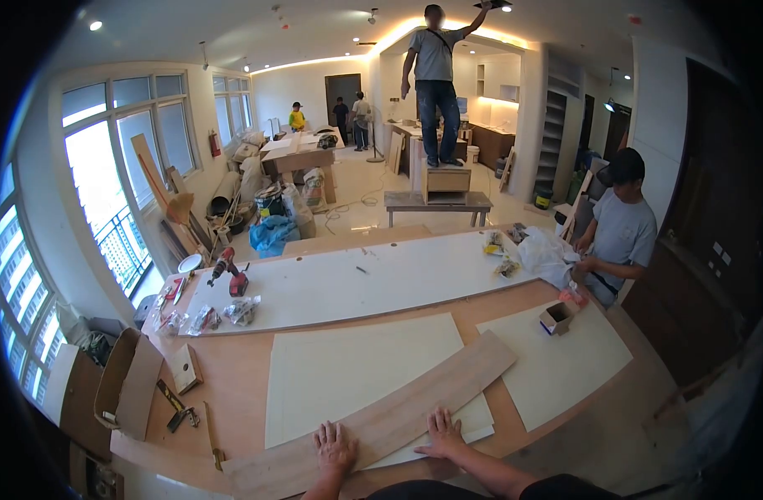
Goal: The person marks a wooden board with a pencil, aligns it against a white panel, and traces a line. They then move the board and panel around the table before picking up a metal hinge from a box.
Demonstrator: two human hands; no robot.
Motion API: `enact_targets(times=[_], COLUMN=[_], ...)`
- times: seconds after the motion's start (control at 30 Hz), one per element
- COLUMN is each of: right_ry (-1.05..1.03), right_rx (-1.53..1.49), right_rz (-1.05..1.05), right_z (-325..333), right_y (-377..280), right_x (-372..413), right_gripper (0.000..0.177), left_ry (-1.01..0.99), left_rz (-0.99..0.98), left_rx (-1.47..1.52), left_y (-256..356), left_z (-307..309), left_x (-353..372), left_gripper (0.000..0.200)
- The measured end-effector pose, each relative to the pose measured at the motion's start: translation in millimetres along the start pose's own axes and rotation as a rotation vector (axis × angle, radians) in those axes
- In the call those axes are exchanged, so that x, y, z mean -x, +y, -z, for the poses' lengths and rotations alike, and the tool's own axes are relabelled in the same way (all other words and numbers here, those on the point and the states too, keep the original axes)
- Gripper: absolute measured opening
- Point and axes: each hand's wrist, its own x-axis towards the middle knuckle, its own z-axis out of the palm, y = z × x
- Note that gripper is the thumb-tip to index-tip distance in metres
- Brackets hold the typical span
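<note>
At the table's (pixel 231 392) near edge, your left hand (pixel 335 447) and right hand (pixel 442 433), both spread, pin the plank (pixel 398 407); moving it calls for even pressure.

Left hand (pixel 335 447): bare, I see fingers uncovered.
Right hand (pixel 444 433): bare, forearm unsleeved.
Garment (pixel 481 490): black fabric, the only clothing I see.

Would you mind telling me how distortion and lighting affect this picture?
Head view: strong fisheye bends the windows and blackens the corners; daylight blows out the panes; the left hand and right hand on the wooden plank are sharp, evenly lit.
</note>
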Motion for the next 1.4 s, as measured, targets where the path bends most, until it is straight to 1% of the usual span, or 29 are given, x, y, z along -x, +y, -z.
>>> enact_targets(times=[0.37,0.47,0.57,1.4], right_ry=[-0.026,0.019,0.019,-0.035], right_rx=[-0.005,-0.009,0.013,0.010], right_rz=[0.006,0.008,0.009,-0.018], right_z=[4.8,0.8,-0.9,8.7], right_y=[-0.4,0.8,0.9,-5.3], right_x=[1.8,1.5,0.7,4.1], right_gripper=[0.122,0.122,0.123,0.123], left_ry=[0.053,0.044,0.026,-0.002], left_rz=[-0.016,-0.011,-0.008,0.007], left_rx=[-0.014,0.002,0.004,-0.002], left_y=[-1.5,1.3,3.2,2.7], left_z=[-4.7,-0.2,3.3,3.5], left_x=[-0.1,0.2,0.1,-0.3], left_gripper=[0.072,0.072,0.072,0.072])
